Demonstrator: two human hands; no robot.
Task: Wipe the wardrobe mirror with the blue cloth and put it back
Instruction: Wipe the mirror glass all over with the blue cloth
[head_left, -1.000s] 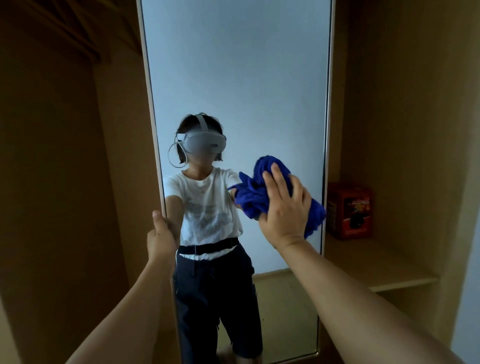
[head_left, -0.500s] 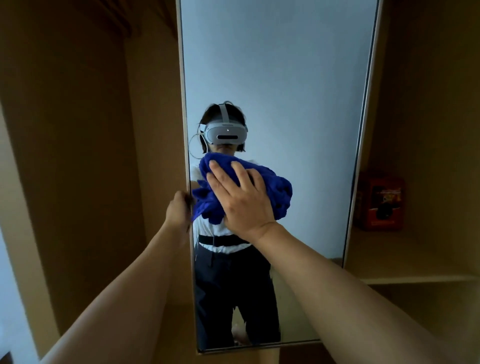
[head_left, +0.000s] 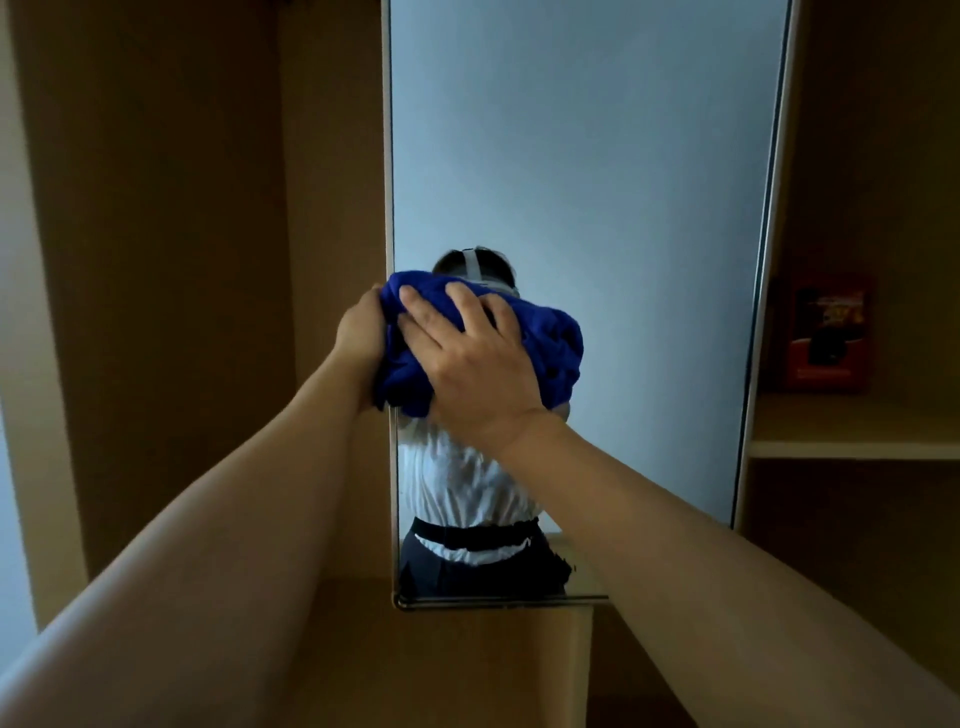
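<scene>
your right hand (head_left: 470, 364) presses the bunched blue cloth (head_left: 550, 338) flat-palmed, fingers spread, against the wardrobe mirror (head_left: 587, 156) near its left edge, at about mid-height, while your left hand (head_left: 361, 327) is closed around that edge to steady the panel. the wiping step looks to be in hand, with the broad upper glass and the right side yet to be covered. next, you would likely sweep the cloth across and upward with even pressure, holding the frame firm so the panel does not swing.
</scene>
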